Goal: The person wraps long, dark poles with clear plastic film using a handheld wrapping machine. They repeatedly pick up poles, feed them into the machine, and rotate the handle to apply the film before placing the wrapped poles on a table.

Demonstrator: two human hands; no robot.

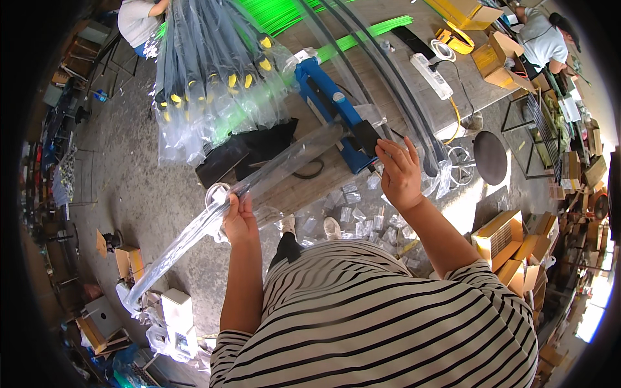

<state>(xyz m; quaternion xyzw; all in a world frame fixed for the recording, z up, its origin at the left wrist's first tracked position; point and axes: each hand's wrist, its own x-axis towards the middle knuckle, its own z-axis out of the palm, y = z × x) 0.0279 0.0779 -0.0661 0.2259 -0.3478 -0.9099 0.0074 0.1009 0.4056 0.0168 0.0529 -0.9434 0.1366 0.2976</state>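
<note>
My left hand (240, 220) is closed around a long clear plastic sleeve (184, 249). One end of the sleeve hangs down toward the floor at the left. Its other end reaches up to the blue heat sealer (331, 97), which lies at an angle along the near side of the table. The stretched-out fingers of my right hand (400, 169) touch the black end of the sealer's arm, apart from one another. Whether the sealer's jaws are pressed together cannot be made out. Right of the sealer lie long dark strips (392, 68) in clear sleeves.
Filled clear bags with yellow pieces (217, 84) drape over the table's left side, beside bright green rods (275, 14). A white power strip (431, 76) and yellow tape measure (455, 39) lie right. Small packets (362, 226) litter the floor. Two people work farther off.
</note>
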